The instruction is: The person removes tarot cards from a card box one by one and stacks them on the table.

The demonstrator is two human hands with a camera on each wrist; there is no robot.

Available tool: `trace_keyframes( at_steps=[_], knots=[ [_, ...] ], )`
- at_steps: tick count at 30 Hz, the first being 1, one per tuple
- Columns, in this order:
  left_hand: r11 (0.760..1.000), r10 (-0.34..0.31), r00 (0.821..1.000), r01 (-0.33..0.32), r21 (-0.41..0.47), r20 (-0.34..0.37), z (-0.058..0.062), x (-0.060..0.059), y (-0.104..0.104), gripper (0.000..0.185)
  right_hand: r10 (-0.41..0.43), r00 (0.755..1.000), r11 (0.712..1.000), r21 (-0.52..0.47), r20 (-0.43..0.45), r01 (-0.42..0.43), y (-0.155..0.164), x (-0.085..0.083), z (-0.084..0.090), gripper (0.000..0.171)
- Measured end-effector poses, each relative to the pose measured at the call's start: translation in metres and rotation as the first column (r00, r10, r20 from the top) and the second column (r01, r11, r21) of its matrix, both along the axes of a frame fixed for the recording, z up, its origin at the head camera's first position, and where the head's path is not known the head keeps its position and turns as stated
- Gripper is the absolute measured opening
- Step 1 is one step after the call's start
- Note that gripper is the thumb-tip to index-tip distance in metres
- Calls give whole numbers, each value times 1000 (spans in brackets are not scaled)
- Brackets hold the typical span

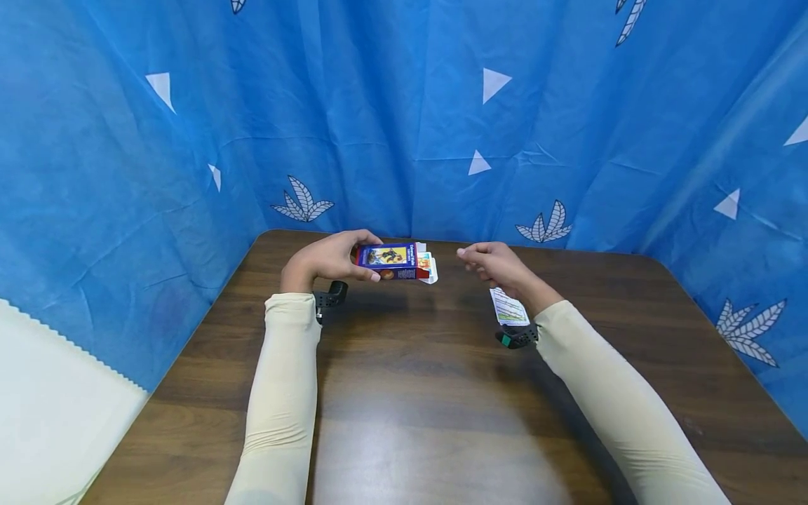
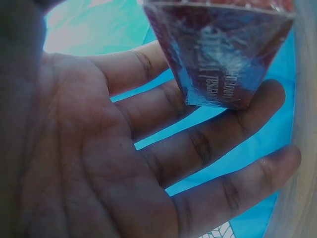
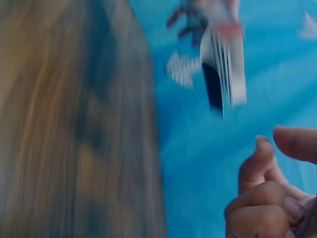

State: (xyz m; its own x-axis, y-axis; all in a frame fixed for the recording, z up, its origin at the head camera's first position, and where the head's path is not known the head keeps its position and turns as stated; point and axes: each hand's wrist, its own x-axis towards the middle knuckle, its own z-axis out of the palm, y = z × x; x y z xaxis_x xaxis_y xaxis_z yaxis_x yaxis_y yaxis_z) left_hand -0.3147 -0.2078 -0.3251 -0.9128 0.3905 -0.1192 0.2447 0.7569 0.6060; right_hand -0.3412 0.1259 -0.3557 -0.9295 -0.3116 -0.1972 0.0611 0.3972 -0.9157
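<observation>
My left hand [image 1: 362, 258] grips a small blue card box [image 1: 390, 258] above the far part of the wooden table [image 1: 410, 400], thumb on the near side and fingers over the far side. White and orange cards [image 1: 428, 267] stick out of the box's right end. From the left wrist view, the box [image 2: 223, 54] rests against the fingertips [image 2: 247, 106] of that hand. My right hand [image 1: 470, 256] hovers just right of the cards, fingers loosely curled and holding nothing. In the blurred right wrist view, the right hand [image 3: 270, 183] is at lower right and the box [image 3: 223, 64] is above it.
A white printed leaflet [image 1: 508, 308] lies on the table under my right wrist. Blue patterned curtains [image 1: 404, 126] close in the table at the back and both sides. A wrist camera mount [image 1: 516, 338] sits on each forearm.
</observation>
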Motion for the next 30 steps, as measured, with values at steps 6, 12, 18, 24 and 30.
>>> trace_keyframes(
  at_steps=[6, 12, 18, 24, 30],
  knots=[
    [1000, 6, 1000, -6, 9, 3, 0, 1, 0, 78, 64, 997, 997, 32, 48, -66, -39, 16, 7, 45],
    [1000, -4, 1000, 4, 16, -1, 1, 2, 1, 75, 65, 996, 996, 54, 58, -68, -52, 20, 2, 36],
    [1000, -5, 1000, 5, 1, -10, 2, 2, 0, 76, 83, 995, 996, 36, 54, -85, -58, 19, -3, 21],
    [1000, -2, 1000, 2, 7, -9, 3, 4, -2, 76, 88, 994, 996, -5, 62, -88, -58, 19, -3, 25],
    [1000, 4, 1000, -4, 9, -1, 3, 4, -2, 75, 43, 997, 999, 2, 69, -43, -51, 20, -3, 30]
  ],
)
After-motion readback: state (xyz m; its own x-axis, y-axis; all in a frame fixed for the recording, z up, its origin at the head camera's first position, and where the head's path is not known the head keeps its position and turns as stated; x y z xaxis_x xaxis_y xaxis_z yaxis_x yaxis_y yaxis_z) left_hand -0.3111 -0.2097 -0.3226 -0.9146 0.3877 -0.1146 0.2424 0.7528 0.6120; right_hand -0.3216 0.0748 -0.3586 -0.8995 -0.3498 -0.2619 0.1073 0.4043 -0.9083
